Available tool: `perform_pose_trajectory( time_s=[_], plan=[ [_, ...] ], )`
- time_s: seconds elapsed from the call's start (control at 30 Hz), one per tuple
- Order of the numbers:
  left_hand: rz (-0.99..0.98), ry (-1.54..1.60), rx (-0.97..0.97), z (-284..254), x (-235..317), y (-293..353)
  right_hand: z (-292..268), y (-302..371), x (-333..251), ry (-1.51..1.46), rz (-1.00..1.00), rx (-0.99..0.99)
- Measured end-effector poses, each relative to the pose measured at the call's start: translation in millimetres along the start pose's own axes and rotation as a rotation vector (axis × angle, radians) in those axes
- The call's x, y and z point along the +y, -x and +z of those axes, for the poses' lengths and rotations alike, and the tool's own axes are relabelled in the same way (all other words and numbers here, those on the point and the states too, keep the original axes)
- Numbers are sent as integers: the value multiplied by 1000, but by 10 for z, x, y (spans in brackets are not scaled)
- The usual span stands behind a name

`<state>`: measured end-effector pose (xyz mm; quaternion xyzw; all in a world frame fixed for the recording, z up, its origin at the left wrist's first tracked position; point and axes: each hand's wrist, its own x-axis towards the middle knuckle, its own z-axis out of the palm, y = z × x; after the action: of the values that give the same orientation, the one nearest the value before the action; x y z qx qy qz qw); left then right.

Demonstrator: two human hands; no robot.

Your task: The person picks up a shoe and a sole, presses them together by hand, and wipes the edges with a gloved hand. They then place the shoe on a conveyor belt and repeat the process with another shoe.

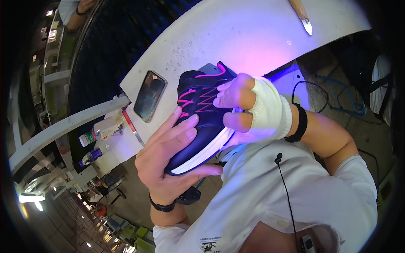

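Note:
A black sneaker (214,120) with pink trim, thin red zigzag lacing and a white sole is held over the near edge of the white table (236,29). My left hand (164,149) is bare and wraps round the toe end, its fingers on the upper and its thumb by the sole. On the sneaker's right side, my right hand (242,99) wears a white fingerless glove (270,111). Its fingers are curled against the upper beside the lacing. Whether a small thing is between those fingertips is hidden.
Left of the sneaker lie a phone (149,96) and a red-handled tool (131,123). Two bottles (110,127) (91,157) lie farther left, near a curved white rail (63,131). A wooden-handled tool (300,12) lies at the far right. Another person's arm (76,16) shows top left.

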<state>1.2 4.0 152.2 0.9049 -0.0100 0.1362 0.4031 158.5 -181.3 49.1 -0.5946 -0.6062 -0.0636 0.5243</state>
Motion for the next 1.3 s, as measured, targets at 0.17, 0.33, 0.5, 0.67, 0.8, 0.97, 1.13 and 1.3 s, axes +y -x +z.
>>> perform_pose_trajectory(
  time_s=[0.17, 0.33, 0.5, 0.67, 0.8, 0.97, 1.13, 1.3],
  plan=[
    [-27, 38, 4, -85, -164, 138, 24, 12, 58, 24, 160, -108],
    [-82, 191, 37, -166, -388, 310, 284, 105, 308, -18, 102, 63],
    [-621, 262, -57, -236, -340, 341, 548, 161, 308, 112, -14, 56],
    [-710, -214, -306, -89, -347, 270, 639, 188, 238, 162, -55, 77],
    [-723, -433, -213, 169, -295, 291, 746, 308, 244, 187, -55, 80],
    [-854, -12, -355, -237, -88, -7, 659, 356, 175, 98, 29, 130],
    [-184, 382, 17, -11, 126, -70, -174, 128, -180, -70, 298, 326],
    [27, 40, -5, 1181, -227, 177, -1056, -18, -432, -190, 483, 54]
  ],
)
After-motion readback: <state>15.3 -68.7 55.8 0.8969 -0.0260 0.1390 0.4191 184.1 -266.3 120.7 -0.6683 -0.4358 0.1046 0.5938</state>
